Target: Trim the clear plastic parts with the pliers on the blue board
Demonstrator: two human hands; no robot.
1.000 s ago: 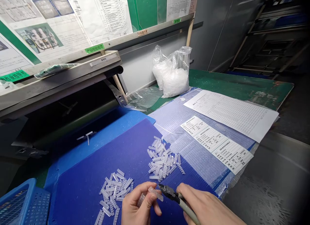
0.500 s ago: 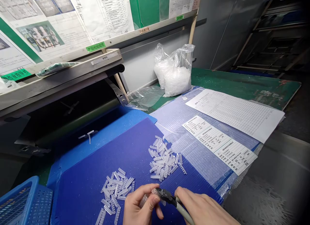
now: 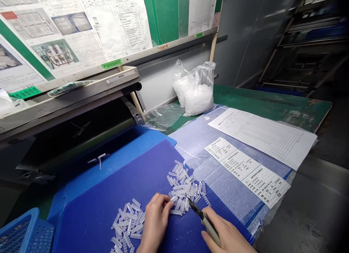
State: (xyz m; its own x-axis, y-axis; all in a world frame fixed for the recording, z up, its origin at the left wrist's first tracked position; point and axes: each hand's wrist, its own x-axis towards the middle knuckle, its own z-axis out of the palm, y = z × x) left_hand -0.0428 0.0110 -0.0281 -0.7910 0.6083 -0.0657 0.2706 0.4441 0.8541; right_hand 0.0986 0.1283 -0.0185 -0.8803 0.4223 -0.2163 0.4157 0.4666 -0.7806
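Head view: 2 hands low in frame, both the person's own. Left hand [image 3: 155, 220] lies on the dark blue corrugated sheet [image 3: 109, 195], fingers curled, fingertips touching the near edge of the right-hand pile of clear plastic comb parts [image 3: 184, 187]; thumb and forefinger look pinched on one piece at approx the pile edge, but too small to tell for sure. Right hand [image 3: 226, 236] is wrapped round the grey handle of 1 pair of cutters [image 3: 200, 216], whose dark tip points up-left and sits just beside the same pile, near the left fingertips.

2 piles of comb parts on the sheet: the right one, and a second pile [image 3: 128, 225] to the left of the left hand, just beside the wrist. Pieces per pile too many to count. 1 stray sprue piece [image 3: 98, 158] lies apart on the lighter blue sheet further back.

On the counter [image 3: 272, 100]: 2 clear bags of white parts [image 3: 196, 89] standing together at the back, 1 flat empty-looking bag [image 3: 160, 116] beside them, 2 printed forms, a large one [image 3: 261, 135] and a small one [image 3: 247, 169], on a pale translucent sheet. 1 blue basket [image 3: 21, 233] at the bottom-left corner. Posted papers on the board above.
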